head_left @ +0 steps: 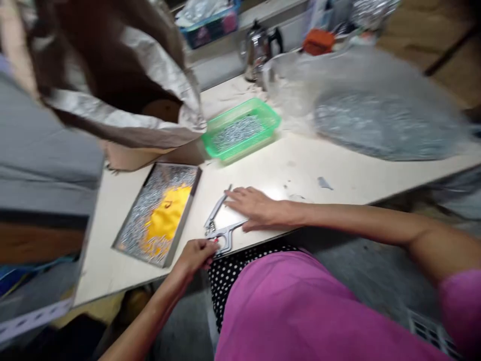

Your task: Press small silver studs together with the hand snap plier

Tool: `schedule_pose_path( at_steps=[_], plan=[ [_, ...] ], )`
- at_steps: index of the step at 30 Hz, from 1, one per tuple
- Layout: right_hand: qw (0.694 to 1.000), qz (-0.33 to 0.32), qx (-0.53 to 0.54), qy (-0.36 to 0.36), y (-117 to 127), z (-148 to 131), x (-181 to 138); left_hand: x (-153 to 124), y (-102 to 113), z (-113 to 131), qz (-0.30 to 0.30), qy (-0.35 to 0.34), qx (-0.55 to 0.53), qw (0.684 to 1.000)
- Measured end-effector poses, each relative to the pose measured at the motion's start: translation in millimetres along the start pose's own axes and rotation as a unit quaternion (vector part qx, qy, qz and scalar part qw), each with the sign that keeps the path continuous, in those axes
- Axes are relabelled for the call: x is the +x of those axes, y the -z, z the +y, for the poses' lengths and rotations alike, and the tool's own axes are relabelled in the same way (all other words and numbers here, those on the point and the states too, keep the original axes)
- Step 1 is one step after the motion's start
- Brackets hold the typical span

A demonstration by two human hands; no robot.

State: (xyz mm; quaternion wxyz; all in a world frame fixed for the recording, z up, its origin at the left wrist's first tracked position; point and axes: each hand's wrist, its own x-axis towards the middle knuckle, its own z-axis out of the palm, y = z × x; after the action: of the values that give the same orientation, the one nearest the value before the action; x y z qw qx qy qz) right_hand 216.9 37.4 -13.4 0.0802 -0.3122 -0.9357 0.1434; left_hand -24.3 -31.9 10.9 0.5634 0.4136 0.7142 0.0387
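Note:
A grey pistol-shaped tool (226, 234) lies on the table near its front edge. It has two long arms spread apart, a trigger-like loop and a small spring where the arms meet. My left hand (196, 256) is closed in a pinch at the tool's hinge end, where a small red part (216, 240) shows. Over the far ends of the arms lies my right hand (255, 206), palm down with fingers stretched out; whether it presses on them I cannot tell.
Left of the tool stands a shallow tray (184, 220) of small silvery metal pieces and a yellow patch. Behind are a green basket (244, 150) with metal pieces, a large open paper sack (161, 140), a metal kettle (256, 50) and a clear plastic bag (379, 120) of silvery pieces.

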Motion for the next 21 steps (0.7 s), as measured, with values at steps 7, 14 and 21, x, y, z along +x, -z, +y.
schedule_pose_path(
  at_steps=[7, 14, 21],
  plan=[
    [0.997, -0.033, -0.032, 0.063, -20, 17, 30, 2, 2, -9, 0.026, 0.017, -0.018, 0.999],
    [0.996, -0.033, -0.055, 0.055, -16, 15, 40, 3, 3, -9, 0.015, 0.022, -0.020, 0.999],
    [0.997, -0.042, -0.056, 0.027, -13, 8, 38, 1, 1, -7, 0.026, 0.024, -0.026, 0.999]
  ],
)
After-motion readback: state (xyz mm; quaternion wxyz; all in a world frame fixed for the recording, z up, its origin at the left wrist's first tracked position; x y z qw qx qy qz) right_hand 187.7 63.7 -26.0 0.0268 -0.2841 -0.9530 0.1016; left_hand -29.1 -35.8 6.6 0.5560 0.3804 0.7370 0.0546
